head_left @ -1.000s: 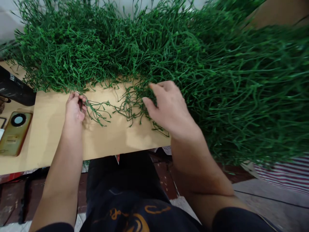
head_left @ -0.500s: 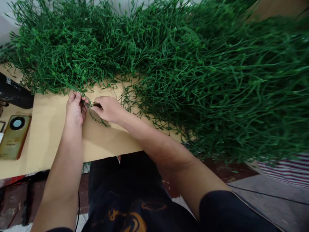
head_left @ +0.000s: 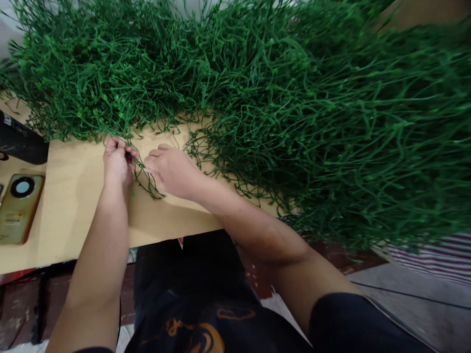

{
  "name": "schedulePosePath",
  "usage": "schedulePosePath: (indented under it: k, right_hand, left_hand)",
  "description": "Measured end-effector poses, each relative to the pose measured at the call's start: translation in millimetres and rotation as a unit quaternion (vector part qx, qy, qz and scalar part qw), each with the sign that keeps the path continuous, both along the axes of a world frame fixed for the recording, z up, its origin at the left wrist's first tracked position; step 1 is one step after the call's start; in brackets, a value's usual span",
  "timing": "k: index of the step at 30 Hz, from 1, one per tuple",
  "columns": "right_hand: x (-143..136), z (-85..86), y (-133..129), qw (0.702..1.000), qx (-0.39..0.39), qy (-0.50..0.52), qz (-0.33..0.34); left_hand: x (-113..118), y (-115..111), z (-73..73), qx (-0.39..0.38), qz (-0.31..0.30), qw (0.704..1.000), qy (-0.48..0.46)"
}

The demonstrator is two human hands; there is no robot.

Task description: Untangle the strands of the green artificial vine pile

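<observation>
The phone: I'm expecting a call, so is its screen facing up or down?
Down: the phone lies with its back up, showing the round camera ring.

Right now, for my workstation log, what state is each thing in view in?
Green artificial sprig: held, tips drooping.
Left hand: pinching it.
Right hand: fingers curled close to it, grip unclear.
Artificial-greenery pile: heaped, tangled.
Smartphone: lying back up, screen hidden.
Black bottle: partly out of frame, tilt unclear.
Tan board: flat, partly covered.

From the wearer's head, the only view looks forward and steeply down across the near edge of the table (head_left: 77, 191), close enough to span lap (head_left: 184, 269), left hand (head_left: 118, 159) and right hand (head_left: 171, 170).
</observation>
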State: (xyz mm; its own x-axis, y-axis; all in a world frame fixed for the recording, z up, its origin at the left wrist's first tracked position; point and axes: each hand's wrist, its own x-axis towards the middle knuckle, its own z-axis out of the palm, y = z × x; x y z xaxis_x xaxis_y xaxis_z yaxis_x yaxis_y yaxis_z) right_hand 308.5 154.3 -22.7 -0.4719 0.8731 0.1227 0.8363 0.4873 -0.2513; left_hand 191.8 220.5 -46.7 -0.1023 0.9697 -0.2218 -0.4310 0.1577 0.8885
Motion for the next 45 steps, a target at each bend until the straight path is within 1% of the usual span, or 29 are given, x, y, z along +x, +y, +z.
schedulePosePath:
  k: [5,11,18,24,27,30,34,37,39,42,43,45]
  right_hand:
    - [-3,1.6,-15,1.000,0.026,-0.007,0.016]
    - [-6,3.8,-25,0.998,0.056,-0.022,0.027]
    - [-4,4.8,-29,0.997,0.046,-0.027,0.046]
    - [-3,3.8,-30,0.998,0.038,-0.020,0.055]
    - [0,2.6,-29,0.998,0.032,0.001,0.050]
    - [4,-0.2,-26,0.998,-0.006,0.055,0.019]
    - [10,-5.5,-18,0.982,-0.087,0.167,-0.021]
    - [16,-7.9,-11,0.970,-0.107,0.210,-0.053]
    - [21,-9.2,-7,0.970,-0.095,0.213,-0.074]
    - [26,-12.3,-4,0.974,-0.042,0.201,-0.094]
    - [26,-13.6,-4,0.977,-0.021,0.194,-0.088]
    - [24,-15.8,-8,0.984,0.022,0.169,-0.051]
  left_hand:
    - [2,-4,5.5,-0.019,-0.002,1.000,0.009]
    - [2,-4,-0.7,-0.009,0.024,1.000,0.004]
    - [6,-2,-5.7,-0.003,0.049,0.999,0.005]
    - [6,-2,-8.2,0.005,0.046,0.999,0.001]
    - [5,-1,-9.4,0.004,0.050,0.999,0.004]
    - [1,1,-8.4,0.002,0.038,0.999,-0.002]
    - [-4,1,-4.2,-0.019,-0.001,1.000,0.000]
    - [-6,1,-3.2,-0.016,-0.017,1.000,0.017]
    - [-5,2,-3.9,-0.014,-0.014,1.000,0.022]
    - [-3,4,-4.9,-0.018,-0.001,1.000,0.022]
    - [-2,4,-5.0,-0.017,0.006,1.000,0.021]
    - [-1,5,-5.0,-0.014,0.022,1.000,0.016]
